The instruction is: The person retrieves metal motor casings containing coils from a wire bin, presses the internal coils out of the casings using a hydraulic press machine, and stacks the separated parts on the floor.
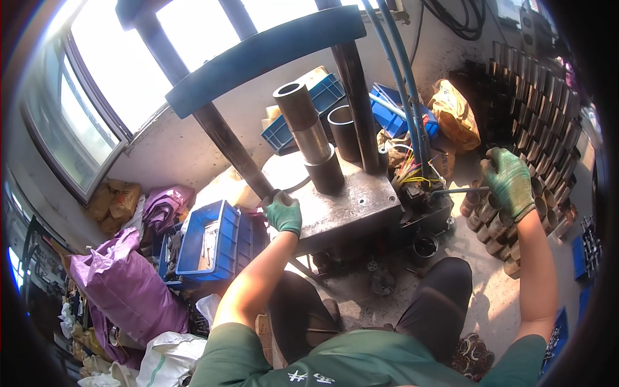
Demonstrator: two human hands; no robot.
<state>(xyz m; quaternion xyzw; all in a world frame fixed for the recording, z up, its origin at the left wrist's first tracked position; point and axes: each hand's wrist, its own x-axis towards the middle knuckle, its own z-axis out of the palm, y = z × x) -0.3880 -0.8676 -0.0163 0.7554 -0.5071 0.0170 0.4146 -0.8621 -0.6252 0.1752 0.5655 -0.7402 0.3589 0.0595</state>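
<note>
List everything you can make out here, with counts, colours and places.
Press crossbar: 1, dark blue, upper middle
Posts: 2, dark, below the crossbar
Metal table: 1, grey, centre
Column: 1, dark and bright steel, upright on the table
Wide tube: 1, dark grey, behind the column, rightward
Hoses: 2, blue, right of the posts
Wires: several, multicoloured, below the hoses
Rod: 1, grey, right of the table
Tubes: many, grey, stacked right
Bins: at least 5, blue, left, behind the table, right
Large sack: 1, purple, left
Left hand: 1, green-gloved, table's left corner
Right hand: 1, green-gloved, rod's outer end
</note>
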